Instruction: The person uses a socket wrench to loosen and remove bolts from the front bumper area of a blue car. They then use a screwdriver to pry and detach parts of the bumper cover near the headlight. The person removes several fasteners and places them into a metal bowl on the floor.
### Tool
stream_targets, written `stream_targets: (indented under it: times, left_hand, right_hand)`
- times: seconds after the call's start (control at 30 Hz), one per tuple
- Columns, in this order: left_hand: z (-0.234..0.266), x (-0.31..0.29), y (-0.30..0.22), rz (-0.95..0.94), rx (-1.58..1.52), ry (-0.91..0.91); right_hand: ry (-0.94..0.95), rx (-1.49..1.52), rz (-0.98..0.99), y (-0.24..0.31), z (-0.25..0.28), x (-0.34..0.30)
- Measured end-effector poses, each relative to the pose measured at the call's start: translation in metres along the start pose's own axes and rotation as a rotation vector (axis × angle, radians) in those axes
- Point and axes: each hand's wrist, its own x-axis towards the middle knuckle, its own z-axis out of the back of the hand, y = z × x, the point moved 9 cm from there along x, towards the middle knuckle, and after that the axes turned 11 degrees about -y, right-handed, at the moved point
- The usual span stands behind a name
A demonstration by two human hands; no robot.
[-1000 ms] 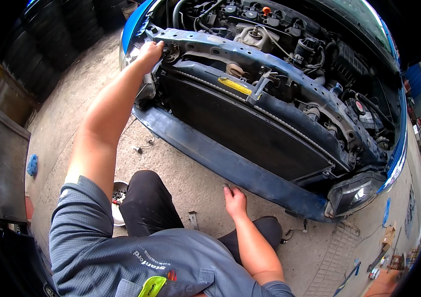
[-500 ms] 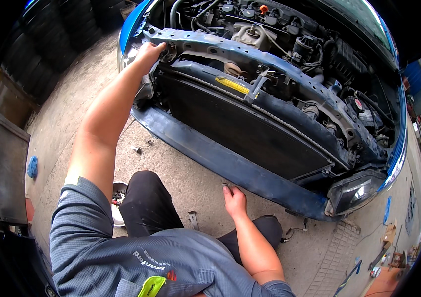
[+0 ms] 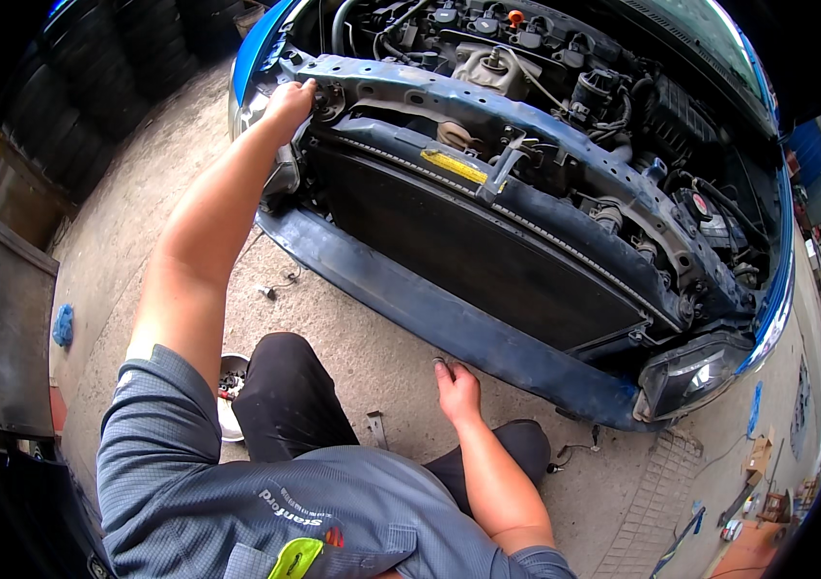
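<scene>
The left hand shifts its fingertips slightly leftward beside the blue crossmember, upper left; its grip, I can't tell! Lower centre, the right hand pinches a small dark piece.

grips: 2 | car: 1 | bumper beam: 1 | yellow label: 1 | bucket: 1

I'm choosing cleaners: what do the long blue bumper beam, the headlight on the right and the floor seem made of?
Bumper beam: probably painted metal; dull blue, scuffed, with soft sheen.
Headlight: its glossy, see-through front suggests clear plastic, though glass is possible.
Floor: likely concrete; pale grey, rough and matte.
</scene>
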Motion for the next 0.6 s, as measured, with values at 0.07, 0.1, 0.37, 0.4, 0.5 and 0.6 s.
stream_targets:
  times: [0.07,0.1,0.37,0.4,0.5,0.6]
  left_hand:
    - [0.003,-0.005,-0.006,0.008,0.038,0.032]
    - [0.003,-0.007,-0.007,0.012,0.056,0.048]
    - [0.009,-0.005,-0.007,0.002,0.03,-0.044]
    - [0.009,-0.006,-0.006,0.046,0.018,-0.005]
    - [0.007,-0.017,-0.019,0.028,0.075,0.061]
    - [0.01,-0.005,-0.008,-0.032,0.092,-0.058]
  right_hand:
    - [0.006,-0.002,-0.003,0.003,0.002,0.0]
    - [0.008,-0.003,-0.004,0.004,0.003,0.0]
    - [0.027,-0.029,-0.038,0.002,0.001,0.001]
    - [0.023,-0.028,-0.038,0.002,0.002,0.0]
    - [0.005,-0.017,-0.016,-0.002,0.002,0.001]
    - [0.02,-0.031,-0.018,0.0,-0.001,0.001]
